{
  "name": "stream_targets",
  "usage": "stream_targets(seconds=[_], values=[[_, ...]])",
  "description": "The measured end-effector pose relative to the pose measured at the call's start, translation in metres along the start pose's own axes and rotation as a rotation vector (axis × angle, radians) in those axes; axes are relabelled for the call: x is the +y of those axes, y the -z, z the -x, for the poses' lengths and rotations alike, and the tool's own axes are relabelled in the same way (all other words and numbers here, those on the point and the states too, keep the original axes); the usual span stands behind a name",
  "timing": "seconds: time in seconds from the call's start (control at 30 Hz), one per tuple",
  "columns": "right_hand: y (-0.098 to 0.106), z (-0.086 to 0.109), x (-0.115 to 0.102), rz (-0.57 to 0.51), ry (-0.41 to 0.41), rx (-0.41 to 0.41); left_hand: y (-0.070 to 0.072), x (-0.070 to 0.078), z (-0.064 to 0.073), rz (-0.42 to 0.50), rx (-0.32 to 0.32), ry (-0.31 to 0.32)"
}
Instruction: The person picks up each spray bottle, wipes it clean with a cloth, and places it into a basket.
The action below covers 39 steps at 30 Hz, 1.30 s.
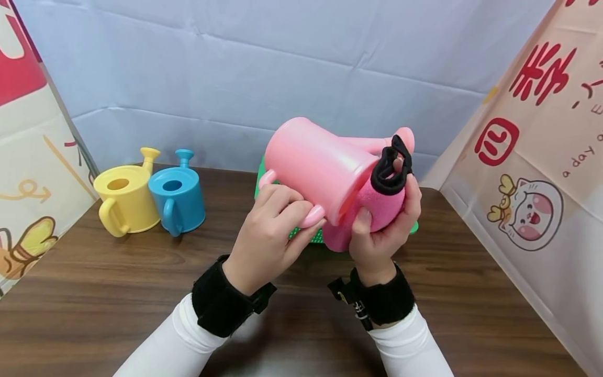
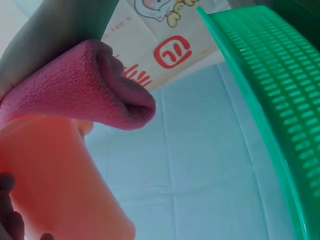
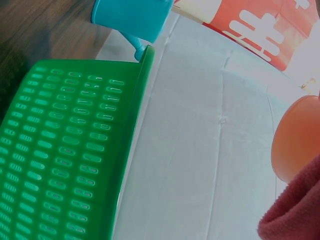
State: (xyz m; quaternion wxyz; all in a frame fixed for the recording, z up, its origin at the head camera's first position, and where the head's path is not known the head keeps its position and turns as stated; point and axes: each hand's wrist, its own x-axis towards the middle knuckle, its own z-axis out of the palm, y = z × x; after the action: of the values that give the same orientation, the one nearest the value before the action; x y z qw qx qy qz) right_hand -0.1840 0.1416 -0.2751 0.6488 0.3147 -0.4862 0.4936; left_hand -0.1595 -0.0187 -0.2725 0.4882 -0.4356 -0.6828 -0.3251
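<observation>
A pink watering can [image 1: 315, 162] is held tipped on its side, its base end toward the right and its spout behind. My left hand [image 1: 261, 238] grips the can's handle, fingers curled round it. In my right hand [image 1: 377, 251] is a pink fuzzy towel [image 1: 379, 207] with a black fabric loop [image 1: 388, 175] at its top. The towel overlaps the can's right end in the head view. From below, the left wrist view shows the folded towel [image 2: 70, 90] against the can [image 2: 60, 185].
A green slatted basket [image 2: 270, 90] lies beneath the watering can, mostly hidden in the head view. A yellow watering can [image 1: 127, 201] and a blue one [image 1: 178, 201] stand side by side at the left. Pale cloth [image 1: 212, 68] hangs behind the wooden table [image 1: 292, 335].
</observation>
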Motion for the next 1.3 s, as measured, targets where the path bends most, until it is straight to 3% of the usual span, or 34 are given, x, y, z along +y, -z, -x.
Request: stream_targets(seconds=[0.17, 0.33, 0.5, 0.63, 0.73, 0.9, 1.0, 1.07, 1.23, 1.3], values=[[0.001, 0.000, 0.001, 0.008, -0.041, -0.067, 0.003, -0.003, 0.001, 0.017, -0.028, 0.027], [0.006, -0.006, 0.005, -0.035, -0.182, -0.195, 0.005, -0.006, 0.002, -0.026, -0.093, 0.041], [0.019, -0.016, 0.008, -0.100, -0.395, -0.290, 0.006, -0.010, 0.002, -0.129, -0.153, -0.034], [0.029, -0.025, 0.003, -0.010, -0.509, -0.353, 0.005, -0.013, 0.002, -0.175, -0.181, -0.101], [0.030, -0.032, -0.008, 0.154, -0.410, -0.439, 0.002, -0.014, 0.003, -0.189, -0.195, -0.142], [0.017, -0.032, -0.038, 0.466, -0.009, -0.653, -0.002, -0.016, 0.005, -0.229, -0.217, -0.222], [0.010, -0.029, -0.051, 0.553, 0.097, -0.749, 0.000, -0.018, 0.005, -0.248, -0.244, -0.276], [0.010, -0.030, -0.054, 0.547, 0.039, -0.752, 0.002, -0.018, 0.005, -0.251, -0.246, -0.300], [0.024, -0.041, -0.044, 0.367, -0.301, -0.558, 0.005, -0.014, 0.002, -0.269, -0.198, -0.325], [0.031, -0.048, -0.039, 0.351, -0.405, -0.535, 0.004, -0.012, 0.001, -0.272, -0.193, -0.333]])
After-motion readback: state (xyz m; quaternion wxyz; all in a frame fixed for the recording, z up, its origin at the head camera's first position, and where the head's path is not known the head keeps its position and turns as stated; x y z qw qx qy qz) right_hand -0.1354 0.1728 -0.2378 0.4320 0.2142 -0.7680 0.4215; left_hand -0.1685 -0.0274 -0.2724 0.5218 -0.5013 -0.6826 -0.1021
